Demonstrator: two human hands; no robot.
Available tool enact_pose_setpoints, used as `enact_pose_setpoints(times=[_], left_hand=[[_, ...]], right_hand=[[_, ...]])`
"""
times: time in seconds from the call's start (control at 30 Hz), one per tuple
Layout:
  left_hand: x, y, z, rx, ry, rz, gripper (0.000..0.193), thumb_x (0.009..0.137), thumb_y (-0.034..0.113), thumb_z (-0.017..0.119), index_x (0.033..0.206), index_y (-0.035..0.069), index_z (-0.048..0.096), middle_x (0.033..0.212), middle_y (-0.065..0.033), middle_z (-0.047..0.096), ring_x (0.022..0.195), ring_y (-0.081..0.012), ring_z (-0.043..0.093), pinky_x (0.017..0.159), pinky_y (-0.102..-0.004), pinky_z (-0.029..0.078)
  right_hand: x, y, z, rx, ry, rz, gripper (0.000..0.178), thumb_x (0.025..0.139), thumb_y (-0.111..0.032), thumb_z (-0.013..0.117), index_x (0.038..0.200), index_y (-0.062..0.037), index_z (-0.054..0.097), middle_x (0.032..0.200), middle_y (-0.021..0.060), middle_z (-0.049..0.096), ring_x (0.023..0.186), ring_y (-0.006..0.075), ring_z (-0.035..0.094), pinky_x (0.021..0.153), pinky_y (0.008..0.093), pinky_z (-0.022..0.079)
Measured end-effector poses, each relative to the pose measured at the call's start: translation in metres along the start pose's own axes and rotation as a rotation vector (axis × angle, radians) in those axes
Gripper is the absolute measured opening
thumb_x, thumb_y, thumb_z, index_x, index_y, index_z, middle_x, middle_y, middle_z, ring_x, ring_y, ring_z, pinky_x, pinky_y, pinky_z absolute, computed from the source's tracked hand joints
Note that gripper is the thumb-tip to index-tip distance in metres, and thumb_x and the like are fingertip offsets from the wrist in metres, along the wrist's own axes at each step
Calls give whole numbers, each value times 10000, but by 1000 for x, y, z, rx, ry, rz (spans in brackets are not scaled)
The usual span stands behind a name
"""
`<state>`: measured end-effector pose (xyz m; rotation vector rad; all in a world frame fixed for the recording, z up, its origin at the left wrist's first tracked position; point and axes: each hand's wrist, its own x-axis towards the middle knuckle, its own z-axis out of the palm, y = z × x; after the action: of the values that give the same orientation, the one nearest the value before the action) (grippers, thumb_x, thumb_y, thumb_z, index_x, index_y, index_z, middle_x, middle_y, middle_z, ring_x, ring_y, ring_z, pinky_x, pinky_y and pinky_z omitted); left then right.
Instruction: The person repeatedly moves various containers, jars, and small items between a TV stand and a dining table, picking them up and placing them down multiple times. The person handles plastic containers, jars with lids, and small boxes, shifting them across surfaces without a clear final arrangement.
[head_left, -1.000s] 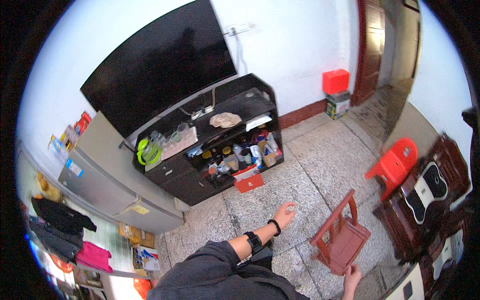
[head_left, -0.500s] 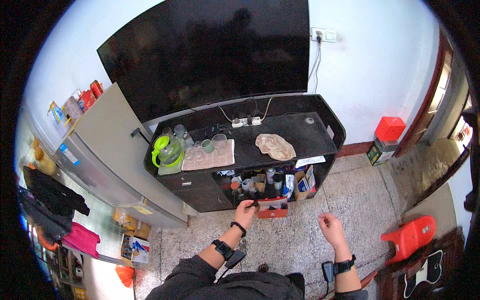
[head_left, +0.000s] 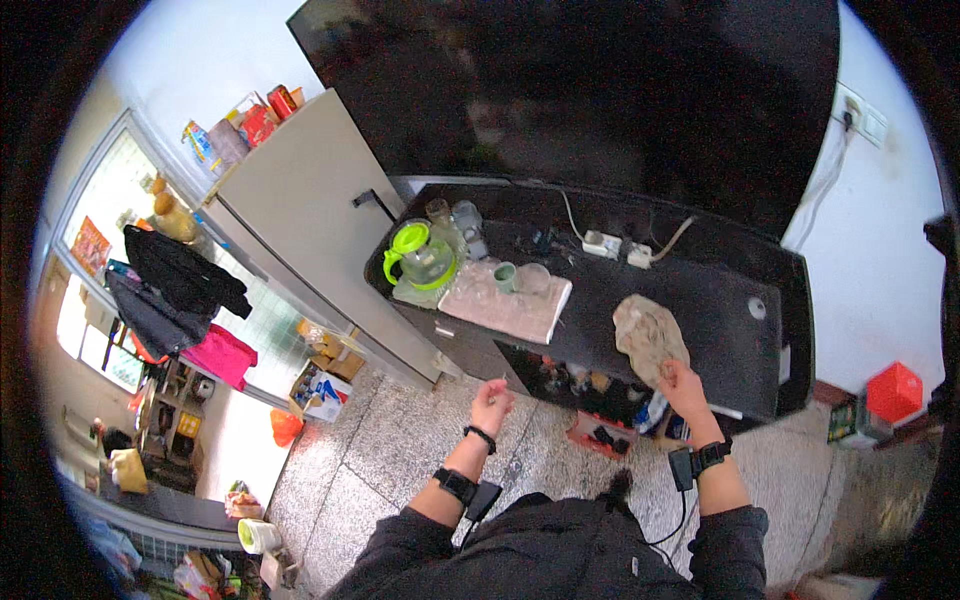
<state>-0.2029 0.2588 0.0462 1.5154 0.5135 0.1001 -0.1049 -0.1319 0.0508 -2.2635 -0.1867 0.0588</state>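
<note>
A crumpled beige cloth (head_left: 645, 335) lies on the black TV cabinet top (head_left: 715, 345), its near end drawn toward the front edge. My right hand (head_left: 682, 388) has its fingers closed on that near end. In front of the cabinet, my left hand (head_left: 492, 405) hangs in the air with its fingers loosely bent and apart, nothing visible in them. Between my hands and lower down, a red box (head_left: 590, 432) with dark things in it stands on the floor by the open shelf.
A green-lidded glass jug (head_left: 425, 262) and several cups stand around a pink towel (head_left: 510, 300) on the cabinet's left. Behind them are a power strip (head_left: 600, 243) and a large TV (head_left: 600, 100). A fridge (head_left: 300, 190) stands left; a red stool-like cube (head_left: 893, 392) sits far right.
My view has turned left. My right hand has reached forward to the cloth and taken its near end. My left hand has come away from the red box and the dark thing at its fingertips.
</note>
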Motion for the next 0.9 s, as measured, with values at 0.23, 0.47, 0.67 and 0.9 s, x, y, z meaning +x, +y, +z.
enact_pose_setpoints(times=[0.23,0.47,0.67,0.9], left_hand=[[14,4,17,-3,107,-54,329,869,79,597,1186,62,510,1123,-84,556,912,-186,633,708,-293,530],[82,6,-8,3,161,-40,355,866,86,602,1206,79,500,1142,-98,551,880,-178,625,696,-287,524],[178,8,-49,-11,139,-31,335,877,57,550,1205,99,493,1064,-52,571,913,-187,616,752,-330,518],[282,2,-93,-108,123,66,290,850,27,572,1128,77,507,918,-18,573,769,-122,565,637,-264,482]], right_hand=[[96,29,29,-331,-87,-26,656,771,-308,716,1345,-162,434,1364,209,382,1132,371,509,920,414,453],[129,12,74,-551,-252,5,781,817,-321,691,1455,-322,239,1510,129,130,1353,433,159,960,612,345],[157,-4,88,-710,-157,208,786,808,-285,703,1447,-318,247,1513,132,133,1353,430,181,980,634,301],[200,-80,113,-562,106,-214,505,811,-314,688,1231,-84,528,1138,205,580,972,392,587,806,451,481]])
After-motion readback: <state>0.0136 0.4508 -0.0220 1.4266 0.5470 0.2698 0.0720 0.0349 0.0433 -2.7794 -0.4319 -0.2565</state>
